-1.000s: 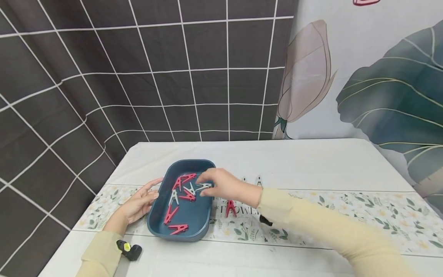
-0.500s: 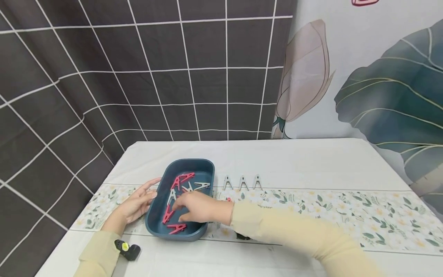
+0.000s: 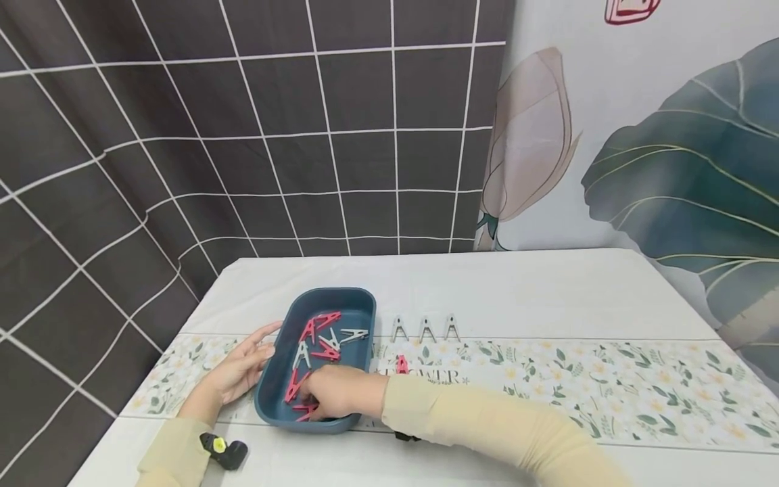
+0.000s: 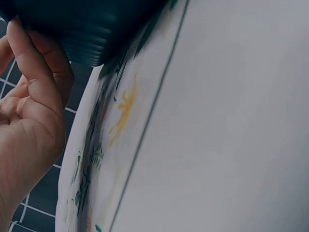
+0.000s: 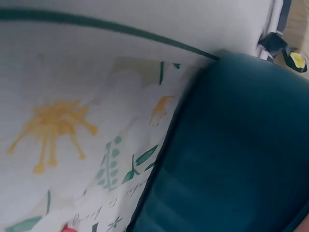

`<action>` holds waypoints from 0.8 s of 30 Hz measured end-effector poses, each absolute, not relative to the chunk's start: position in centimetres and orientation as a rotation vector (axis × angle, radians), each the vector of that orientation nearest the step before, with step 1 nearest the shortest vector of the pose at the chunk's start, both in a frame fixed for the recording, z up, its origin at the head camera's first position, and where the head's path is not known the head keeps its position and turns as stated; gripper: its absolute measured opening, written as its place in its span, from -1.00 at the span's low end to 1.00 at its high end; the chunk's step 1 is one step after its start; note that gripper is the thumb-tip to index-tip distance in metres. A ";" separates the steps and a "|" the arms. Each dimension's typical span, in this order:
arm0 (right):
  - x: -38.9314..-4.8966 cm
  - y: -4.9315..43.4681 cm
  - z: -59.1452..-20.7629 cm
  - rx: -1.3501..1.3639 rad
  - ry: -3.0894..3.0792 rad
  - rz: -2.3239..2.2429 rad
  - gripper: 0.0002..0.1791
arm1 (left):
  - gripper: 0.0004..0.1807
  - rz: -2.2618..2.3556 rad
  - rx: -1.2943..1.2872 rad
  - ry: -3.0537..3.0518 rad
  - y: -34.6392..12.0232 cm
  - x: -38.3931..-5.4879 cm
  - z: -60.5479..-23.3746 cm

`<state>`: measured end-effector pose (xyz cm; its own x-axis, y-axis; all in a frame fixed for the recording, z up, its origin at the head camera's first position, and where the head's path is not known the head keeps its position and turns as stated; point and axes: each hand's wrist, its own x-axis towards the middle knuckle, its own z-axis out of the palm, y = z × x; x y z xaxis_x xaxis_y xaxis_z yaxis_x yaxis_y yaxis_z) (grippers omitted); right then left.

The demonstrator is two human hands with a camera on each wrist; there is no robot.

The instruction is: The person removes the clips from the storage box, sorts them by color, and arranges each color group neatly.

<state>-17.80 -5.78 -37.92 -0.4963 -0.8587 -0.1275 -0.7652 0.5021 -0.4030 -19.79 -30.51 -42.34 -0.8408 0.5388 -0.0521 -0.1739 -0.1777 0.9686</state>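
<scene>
A blue plastic bin [image 3: 363, 365] holds several red and white clothespins, among them a white clothespin [image 3: 354, 335] and a red clothespin [image 3: 294, 387]. My right hand [image 3: 333, 391] reaches into its near end and pinches another red clothespin [image 3: 303, 409], whose right end is covered by the fingers. In the right wrist view the bin's outer wall [image 5: 231, 145] hides nearly all of that hand. My left hand [image 3: 240, 370] rests against the bin's left side with loosely extended fingers; the left wrist view shows its fingers [image 4: 36, 72] touching the wall.
Three white clothespins, one of them the middle clothespin [image 3: 427, 329], stand in a row right of the bin. A red clothespin [image 3: 402, 364] stands before them, partly behind my right sleeve [image 3: 462, 412]. A floral strip [image 3: 578, 379] crosses the white table; a dark grid curtain [image 3: 365, 162] hangs behind.
My right hand has moved from the bin's right side toward its near end and down onto a red clothespin. The leftmost white clothespin in the row came into view. The left hand stayed put.
</scene>
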 end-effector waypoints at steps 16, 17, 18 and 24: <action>-17.3 -6.1 -38.5 -1.297 2.498 -0.262 -0.95 | -0.47 2.083 0.394 1.632 -30.4 -19.2 -42.5; -17.3 -6.1 -38.5 -1.289 2.503 -0.271 -0.95 | -0.47 2.086 0.395 1.629 -30.3 -19.2 -42.5; -17.3 -6.1 -38.5 -1.283 2.511 -0.275 -0.94 | -0.47 2.089 0.396 1.629 -30.3 -19.2 -42.4; -17.3 -6.0 -38.4 -1.291 2.551 -0.302 -0.89 | -0.49 2.049 0.360 1.721 -30.1 -19.1 -42.0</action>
